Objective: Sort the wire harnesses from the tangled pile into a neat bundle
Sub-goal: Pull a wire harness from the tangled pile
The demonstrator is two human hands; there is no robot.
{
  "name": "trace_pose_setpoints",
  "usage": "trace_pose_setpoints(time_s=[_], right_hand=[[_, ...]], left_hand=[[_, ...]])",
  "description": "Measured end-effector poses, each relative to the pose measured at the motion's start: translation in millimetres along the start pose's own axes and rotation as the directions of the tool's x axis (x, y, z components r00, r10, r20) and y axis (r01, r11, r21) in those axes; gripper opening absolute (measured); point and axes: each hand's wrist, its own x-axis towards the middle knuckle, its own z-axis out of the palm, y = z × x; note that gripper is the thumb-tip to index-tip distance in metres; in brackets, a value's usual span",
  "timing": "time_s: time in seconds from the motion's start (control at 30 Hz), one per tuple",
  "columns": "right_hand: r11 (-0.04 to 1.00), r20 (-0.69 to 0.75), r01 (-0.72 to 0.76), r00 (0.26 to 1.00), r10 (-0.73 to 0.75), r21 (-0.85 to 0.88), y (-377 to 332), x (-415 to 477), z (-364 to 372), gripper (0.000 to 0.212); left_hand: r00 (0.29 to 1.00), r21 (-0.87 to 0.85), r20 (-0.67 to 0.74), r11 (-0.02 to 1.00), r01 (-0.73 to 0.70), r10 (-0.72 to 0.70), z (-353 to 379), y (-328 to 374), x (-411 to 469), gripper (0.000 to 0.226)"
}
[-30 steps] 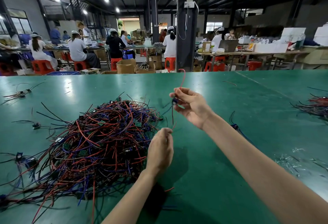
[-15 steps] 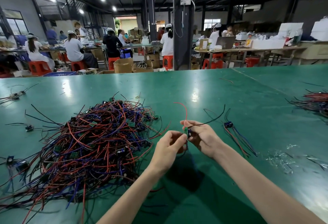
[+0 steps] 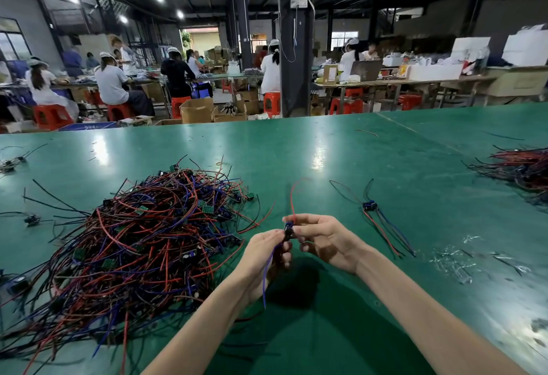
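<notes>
One wire harness (image 3: pixel 288 230), clear of the tangled pile (image 3: pixel 142 241), held just above the bench (image 3: pixel 326 152) to the right of the pile's near edge. Small dark connector block pinched between both hands, red lead (image 3: pixel 292 199) curling up and away, blue lead (image 3: pixel 267 273) dangling down past the left wrist. Left hand (image 3: pixel 267 253) curled round the block and the blue lead from below. Right hand (image 3: pixel 323 238) pinching the block's upper end between thumb and fingertips.

Looks like the straightening step: a single piece freed, leads to be lined up before laying down. Further right on the bench, apart from the hands, a laid-out harness (image 3: pixel 370 206) with leads trailing toward the near edge, likely the start of the neat bundle.

Next, probably: draw red and blue leads parallel, carry across, set down beside that one, block to block. Calls for keeping the dangling blue end away from the pile to avoid a snag. At the far right edge, a second heap of harnesses (image 3: pixel 522 167).
</notes>
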Motion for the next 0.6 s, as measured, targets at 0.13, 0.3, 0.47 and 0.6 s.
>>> trace_pose_setpoints(time_s=[0.13,0.3,0.47,0.6], right_hand=[[0.999,-0.058,-0.010,0.998,0.008,-0.038,4.7,1.8,3.4,0.032],[0.997,-0.054,-0.045,0.998,0.042,-0.062,2.8,0.5,3.5,0.033],[0.998,-0.142,-0.041,0.989,0.033,-0.052,2.1,2.1,1.6,0.007],[0.999,-0.188,-0.034,0.982,0.031,-0.012,-1.2,2.4,-1.5,0.011]], left_hand=[[0.998,-0.027,0.033,0.999,0.047,-0.047,2.0,-0.1,-1.1,0.023],[0.999,0.107,0.031,0.994,0.016,-0.019,-0.5,-0.9,-2.3,0.018],[0.996,0.074,0.082,0.997,0.033,-0.039,-0.7,-3.7,-5.7,0.034],[0.992,-0.013,0.118,0.999,0.053,-0.051,-0.8,-5.8,-6.6,0.039]])
